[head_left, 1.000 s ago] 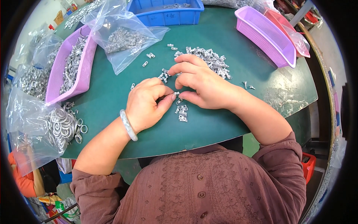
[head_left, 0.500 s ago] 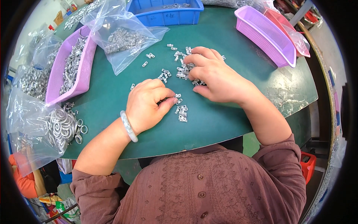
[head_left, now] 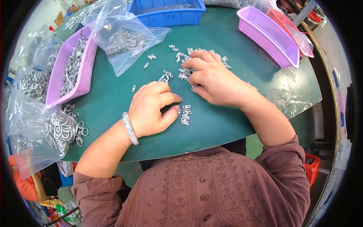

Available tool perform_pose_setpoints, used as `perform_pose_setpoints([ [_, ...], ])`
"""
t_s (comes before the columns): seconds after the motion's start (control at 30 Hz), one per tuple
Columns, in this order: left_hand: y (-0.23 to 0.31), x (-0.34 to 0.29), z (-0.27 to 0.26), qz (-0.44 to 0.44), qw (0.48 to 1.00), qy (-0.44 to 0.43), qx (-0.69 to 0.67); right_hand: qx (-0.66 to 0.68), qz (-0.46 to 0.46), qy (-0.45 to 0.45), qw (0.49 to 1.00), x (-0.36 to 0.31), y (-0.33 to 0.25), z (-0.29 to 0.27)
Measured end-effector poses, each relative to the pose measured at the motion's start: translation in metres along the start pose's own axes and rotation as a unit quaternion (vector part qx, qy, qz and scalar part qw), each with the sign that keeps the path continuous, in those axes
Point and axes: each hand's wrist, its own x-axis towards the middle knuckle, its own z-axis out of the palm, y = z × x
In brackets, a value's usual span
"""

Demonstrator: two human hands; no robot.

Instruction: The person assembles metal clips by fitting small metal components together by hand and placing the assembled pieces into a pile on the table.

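Observation:
Over the green tabletop my left hand [head_left: 153, 108], with a pale bangle on its wrist, has thumb and forefinger apart and nothing between them. Just right of those fingertips lies a small cluster of silvery metal pieces [head_left: 185, 114], each with slots in it. My right hand [head_left: 215, 77] rests with spread, bent fingers on a larger pile of the same pieces [head_left: 184, 74], covering part of it. Beyond my left hand sits a little group of pieces [head_left: 165, 76]. A few single pieces [head_left: 151, 56] are scattered farther off.
To the left stand a purple basket [head_left: 90, 56] of metal parts and a clear bag [head_left: 34, 125] with metal rings spilling out. Another bag of small parts [head_left: 124, 39] lies near a blue bin [head_left: 168, 19]. At the far right are a purple basket [head_left: 266, 38] and a red tray [head_left: 308, 53].
My left thumb and forefinger have parted, and the pieces beside their tips have joined the small near cluster. My right hand has shifted slightly left on the pile.

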Motion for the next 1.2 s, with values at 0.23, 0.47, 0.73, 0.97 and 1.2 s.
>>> perform_pose_setpoints([
  [0.23,0.000,0.000,0.003,-0.099,0.995,0.012,0.023,0.116,-0.065,0.055,0.990,0.006,-0.006,0.021],
  [0.47,-0.007,-0.001,0.005,-0.059,0.998,0.014,0.032,0.167,-0.058,0.057,0.983,0.010,-0.007,0.026],
  [0.73,-0.009,0.000,0.006,-0.076,0.997,0.026,-0.005,0.148,-0.057,0.066,0.985,0.009,-0.003,0.020],
  [0.97,-0.010,0.000,0.005,-0.089,0.995,0.021,-0.041,0.167,-0.052,0.068,0.982,0.009,-0.004,0.020],
  [1.2,-0.005,0.002,0.002,-0.116,0.991,0.006,-0.068,0.188,-0.059,0.075,0.978,0.009,-0.003,0.018],
])
